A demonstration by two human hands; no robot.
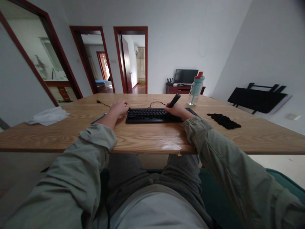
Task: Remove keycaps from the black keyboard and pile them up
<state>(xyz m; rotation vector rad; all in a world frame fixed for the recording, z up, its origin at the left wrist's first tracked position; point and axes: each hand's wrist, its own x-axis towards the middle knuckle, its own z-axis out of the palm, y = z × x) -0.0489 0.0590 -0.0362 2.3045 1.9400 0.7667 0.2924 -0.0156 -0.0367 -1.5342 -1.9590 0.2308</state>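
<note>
A black keyboard (150,116) lies flat on the wooden table in front of me. My left hand (118,108) rests at its left end, fingers partly stretched and apart, touching or very close to the back left corner. Over the keyboard's right part, my right hand (177,110) is closed around a thick dark pen-shaped handle (175,100). The handle tilts up and to the right; its lower end is hidden by my fingers. Beside my left wrist lies a thin blue stick (98,118), partly covered by the forearm.
Small black pieces (224,121) lie grouped right of the keyboard. A clear bottle with a red-orange cap (195,90) stands behind it. Crumpled white cloth or paper (49,116) is at left. A black cable plug (98,101) lies behind my left hand. The table's front edge (152,152) is near me.
</note>
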